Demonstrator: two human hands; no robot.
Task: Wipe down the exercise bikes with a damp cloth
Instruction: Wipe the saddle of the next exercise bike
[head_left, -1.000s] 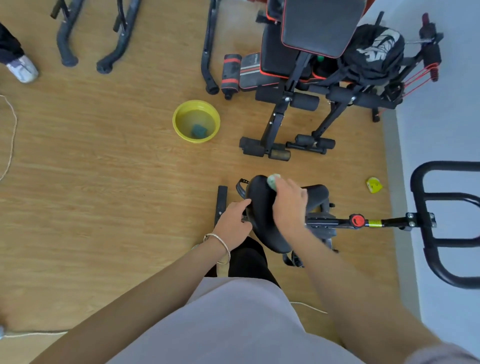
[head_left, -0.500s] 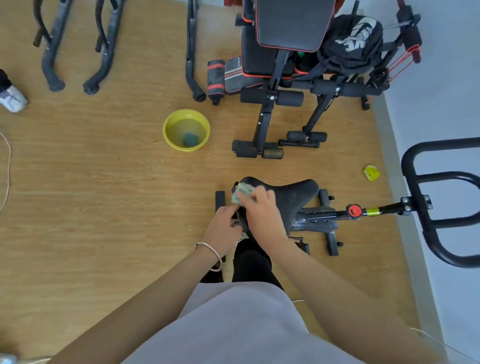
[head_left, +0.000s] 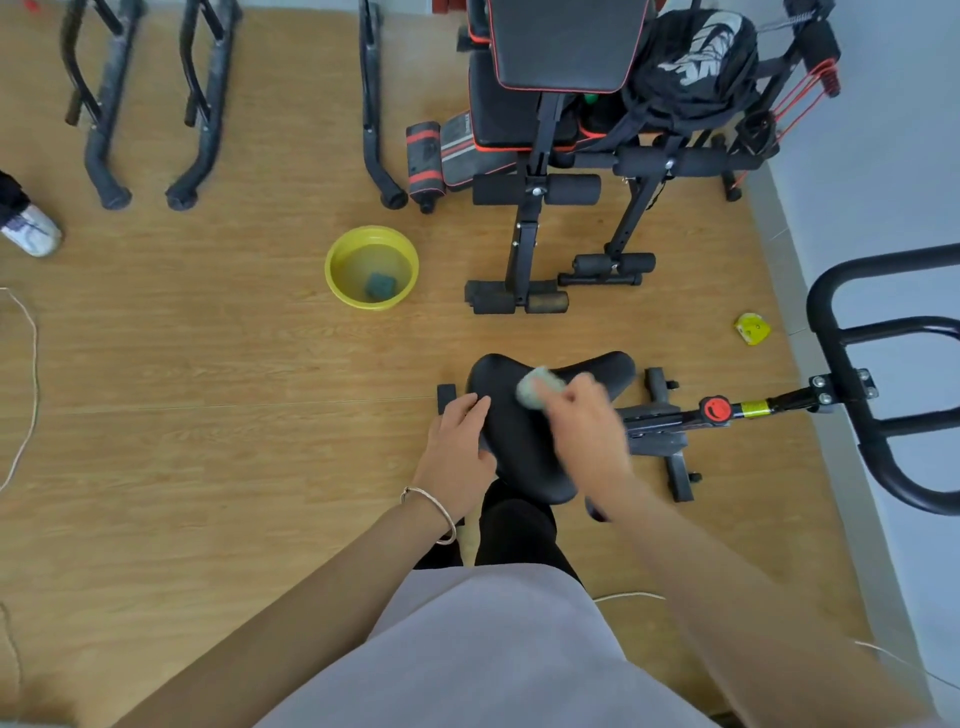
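Observation:
The exercise bike's black saddle (head_left: 524, 457) sits low in the middle of the view, with its frame bar and red knob (head_left: 716, 409) running right to the black handlebars (head_left: 852, 384). My right hand (head_left: 587, 421) grips a pale green cloth (head_left: 537, 387) and presses it on the saddle's upper middle; the hand is motion-blurred. My left hand (head_left: 457, 447) holds the saddle's left edge, thumb over the rim.
A yellow basin (head_left: 335, 280) of water with a dark sponge (head_left: 381, 284) stands on the wooden floor up left of the saddle. A black and red weight bench (head_left: 550, 130) stands behind. Someone's shoe (head_left: 31, 228) is at far left. The wall runs along the right.
My right hand has swept the cloth from the saddle's left edge back towards its middle. My left hand stays on the left rim.

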